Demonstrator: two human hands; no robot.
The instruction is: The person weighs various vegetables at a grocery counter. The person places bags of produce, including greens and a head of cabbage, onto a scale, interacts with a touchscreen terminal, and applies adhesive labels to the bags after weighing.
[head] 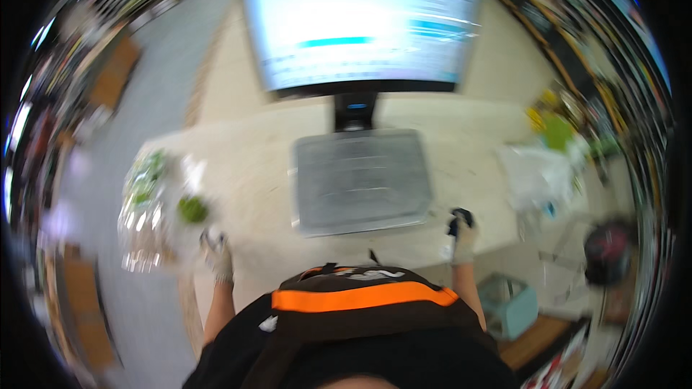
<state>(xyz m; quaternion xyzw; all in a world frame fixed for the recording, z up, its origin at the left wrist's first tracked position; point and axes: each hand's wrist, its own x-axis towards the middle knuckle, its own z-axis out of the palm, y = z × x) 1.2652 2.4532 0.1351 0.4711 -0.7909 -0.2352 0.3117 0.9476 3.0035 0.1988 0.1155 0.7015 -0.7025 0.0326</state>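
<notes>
Blur softens the whole head view. My left hand, in a pale glove, is at the table's left part, just below a green bunch of vegetables; something small and dark shows at its fingers, and whether it is held is unclear. My right hand, gloved too, grips a small black object right of the grey scale platform. That flat platform lies between my hands, below a lit monitor on a black stand. Clear plastic bags of greens lie at the left edge.
A white plastic bag lies on the right, with yellow and green items behind it. Below it are a light-blue container and a dark round object. Blurred shelves line both sides; brown boxes stand beyond the grey floor at left.
</notes>
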